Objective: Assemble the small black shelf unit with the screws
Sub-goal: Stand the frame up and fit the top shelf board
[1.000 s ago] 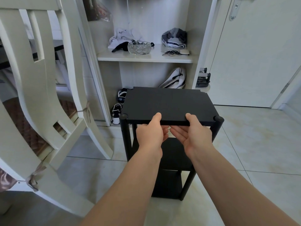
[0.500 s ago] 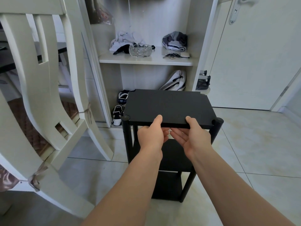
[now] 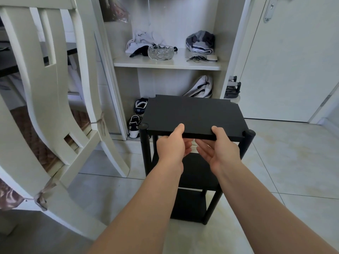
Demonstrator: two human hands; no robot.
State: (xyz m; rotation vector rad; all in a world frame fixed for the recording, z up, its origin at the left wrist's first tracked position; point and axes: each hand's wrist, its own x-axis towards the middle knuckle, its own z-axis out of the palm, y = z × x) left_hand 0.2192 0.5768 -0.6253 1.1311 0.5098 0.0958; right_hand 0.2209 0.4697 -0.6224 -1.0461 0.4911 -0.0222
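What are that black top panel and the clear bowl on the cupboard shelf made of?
The top panel: likely laminated or painted board, matt black; flat, dull, thin square edge. The bowl: clear glass, possibly plastic, glossy; see-through wall with faceted diamond pattern and bright glints.

One shelf unit [image 3: 194,114], two hands [image 3: 171,146] [image 3: 218,149], one glass bowl [image 3: 160,52]

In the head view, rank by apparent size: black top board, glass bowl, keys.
Largest: black top board, though nearest the camera.
Then glass bowl.
Smallest: keys, on the same shelf as the bowl.
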